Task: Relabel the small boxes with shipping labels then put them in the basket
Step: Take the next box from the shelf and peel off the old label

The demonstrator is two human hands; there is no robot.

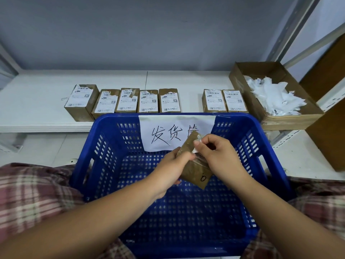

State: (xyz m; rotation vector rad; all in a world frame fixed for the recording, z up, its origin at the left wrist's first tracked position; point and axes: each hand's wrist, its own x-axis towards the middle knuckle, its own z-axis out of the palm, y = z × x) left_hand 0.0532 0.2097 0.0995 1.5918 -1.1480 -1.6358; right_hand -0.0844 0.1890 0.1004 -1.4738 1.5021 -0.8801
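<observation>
A small brown cardboard box [196, 171] is held tilted above the blue plastic basket [104, 165]. My left hand [170, 171] grips the box along its left side. My right hand [216, 154] pinches a white scrap of label [197, 142] at the box's upper edge. The box's visible face is mostly bare brown with a handwritten mark near its lower corner. Several small labelled boxes [148, 101] stand in a row on the white shelf [37, 101] behind the basket; some labels have torn corners.
An open cardboard tray [240, 79] holding crumpled white label scraps [274, 98] sits on the shelf at the right. A white paper sign with handwriting [162, 135] hangs on the basket's far wall. A brown board [328, 113] leans at the far right. Metal shelf posts rise at the upper right.
</observation>
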